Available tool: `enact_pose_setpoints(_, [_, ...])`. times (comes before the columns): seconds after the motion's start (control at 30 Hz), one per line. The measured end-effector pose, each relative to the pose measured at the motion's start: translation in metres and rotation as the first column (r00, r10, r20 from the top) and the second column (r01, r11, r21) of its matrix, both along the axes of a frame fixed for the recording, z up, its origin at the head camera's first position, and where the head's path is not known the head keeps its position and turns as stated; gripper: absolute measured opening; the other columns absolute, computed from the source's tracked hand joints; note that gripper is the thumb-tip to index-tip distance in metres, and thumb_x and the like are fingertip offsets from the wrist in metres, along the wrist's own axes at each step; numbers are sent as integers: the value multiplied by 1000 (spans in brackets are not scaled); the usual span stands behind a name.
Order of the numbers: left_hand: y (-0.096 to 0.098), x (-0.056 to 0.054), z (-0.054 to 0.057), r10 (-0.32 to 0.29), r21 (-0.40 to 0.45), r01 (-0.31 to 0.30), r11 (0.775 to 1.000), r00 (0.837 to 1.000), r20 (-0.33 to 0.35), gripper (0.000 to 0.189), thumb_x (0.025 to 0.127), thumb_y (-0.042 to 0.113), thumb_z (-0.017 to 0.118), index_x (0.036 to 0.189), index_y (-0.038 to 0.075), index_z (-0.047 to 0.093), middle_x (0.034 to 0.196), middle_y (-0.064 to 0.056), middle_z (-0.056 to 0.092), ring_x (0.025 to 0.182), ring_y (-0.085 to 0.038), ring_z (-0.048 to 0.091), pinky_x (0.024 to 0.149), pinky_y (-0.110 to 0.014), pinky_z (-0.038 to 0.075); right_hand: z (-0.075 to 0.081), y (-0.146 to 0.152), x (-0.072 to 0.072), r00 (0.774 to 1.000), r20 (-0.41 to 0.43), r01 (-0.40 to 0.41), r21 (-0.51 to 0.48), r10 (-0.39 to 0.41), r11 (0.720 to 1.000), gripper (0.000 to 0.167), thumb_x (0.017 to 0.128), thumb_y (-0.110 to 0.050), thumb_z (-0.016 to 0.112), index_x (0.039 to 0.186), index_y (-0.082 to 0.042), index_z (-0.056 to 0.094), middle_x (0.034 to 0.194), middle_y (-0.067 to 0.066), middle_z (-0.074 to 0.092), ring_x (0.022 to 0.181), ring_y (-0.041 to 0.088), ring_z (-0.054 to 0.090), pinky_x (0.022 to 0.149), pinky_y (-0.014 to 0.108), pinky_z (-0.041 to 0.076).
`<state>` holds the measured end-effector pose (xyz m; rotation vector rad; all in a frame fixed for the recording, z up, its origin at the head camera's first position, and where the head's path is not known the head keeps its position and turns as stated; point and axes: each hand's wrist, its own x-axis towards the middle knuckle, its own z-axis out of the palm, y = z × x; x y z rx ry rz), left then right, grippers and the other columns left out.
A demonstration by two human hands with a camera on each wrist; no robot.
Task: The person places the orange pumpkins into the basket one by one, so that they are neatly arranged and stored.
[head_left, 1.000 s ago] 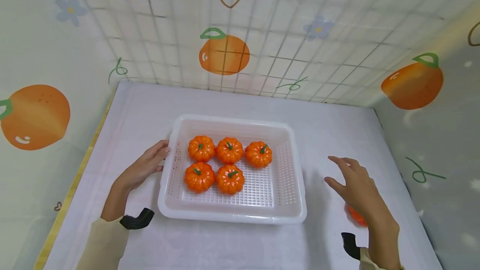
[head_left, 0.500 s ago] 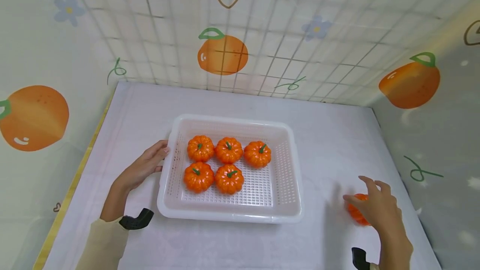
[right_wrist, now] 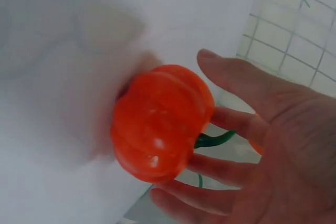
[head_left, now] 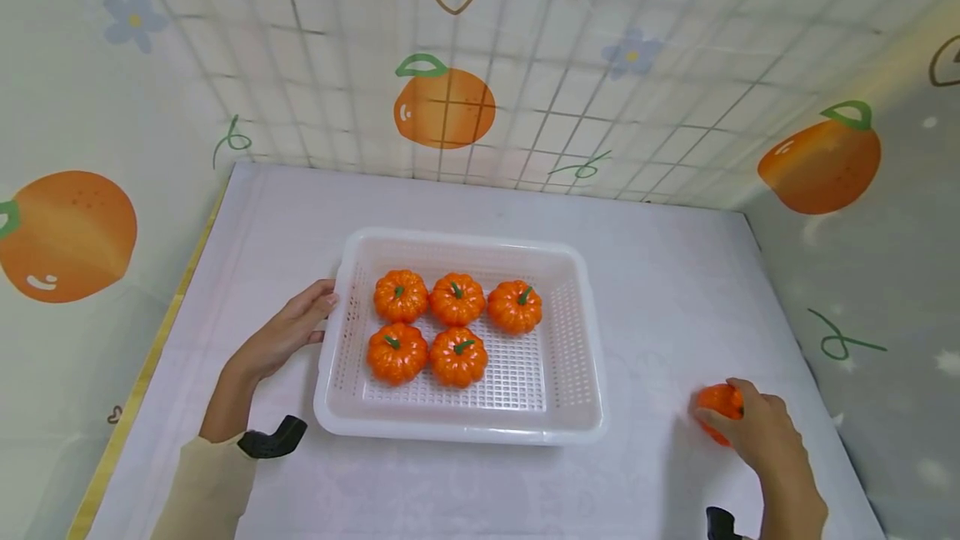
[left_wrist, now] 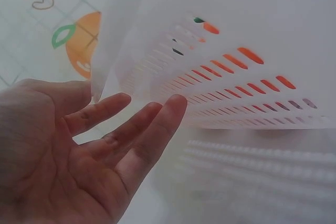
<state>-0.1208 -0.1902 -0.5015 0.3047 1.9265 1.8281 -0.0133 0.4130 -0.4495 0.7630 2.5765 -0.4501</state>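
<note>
A white plastic basket (head_left: 465, 432) with perforated sides stands on the table, and several small shiny orange pumpkins (head_left: 460, 357) lie in it in two rows. My left hand (head_left: 281, 336) touches the basket's left rim with its fingertips. In the left wrist view, the loosely stretched fingers (left_wrist: 152, 145) lie beside the basket's wall (left_wrist: 262, 19). To the right of the basket, my right hand (head_left: 765, 432) holds another pumpkin (head_left: 716, 402) at the tabletop. The right wrist view shows this pumpkin (right_wrist: 157, 124) with its green stem towards the palm and fingers partly hidden behind it.
A white cloth (head_left: 637, 273) covers the table, with a yellow strip (head_left: 157, 340) along its left edge. Printed curtains (head_left: 555, 48) with oranges and a grid stand behind the table and at both sides.
My right hand has moved right and towards me, down to the pumpkin beside the basket, and its fingers have closed around it. The left hand and the basket have stayed in place.
</note>
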Motion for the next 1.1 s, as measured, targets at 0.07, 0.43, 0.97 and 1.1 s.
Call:
enact_pose_setpoints(0.07, [0,0,-1,-1,-1,1,1000,1000,-2,49,109,31,41,150,6,33,147,-21,41,123,-41,53,92,-46,54,-3,1,1,1000,-10,18,6,-18,1000,86,91,-37,72,148,5,26,129,42,27,111,59,36,88,71,42])
enact_pose_setpoints(0.43, [-1,-1,-2,-1,7,1,1000,1000,-4,50,108,31,42,151,7,32,147,-21,41,123,-40,53,93,-46,53,-13,4,2,997,-72,41,15,-40,999,78,91,-23,73,150,2,27,130,41,28,113,59,35,90,69,45])
enact_pose_setpoints(0.97, [0,-1,2,2,-9,-2,1000,1000,7,49,108,32,42,150,7,34,147,-20,41,121,-37,54,94,-47,52,2,-2,-1,989,-139,-46,32,50,998,77,91,-24,74,148,3,31,130,43,29,113,60,34,81,70,48])
enact_pose_setpoints(1.1, [0,-1,1,2,-11,-2,1000,1000,4,49,108,32,41,149,6,34,147,-21,41,120,-37,54,94,-47,53,12,-6,-4,972,-198,-115,49,123,992,74,91,-23,74,146,5,33,127,44,31,111,60,36,75,68,51])
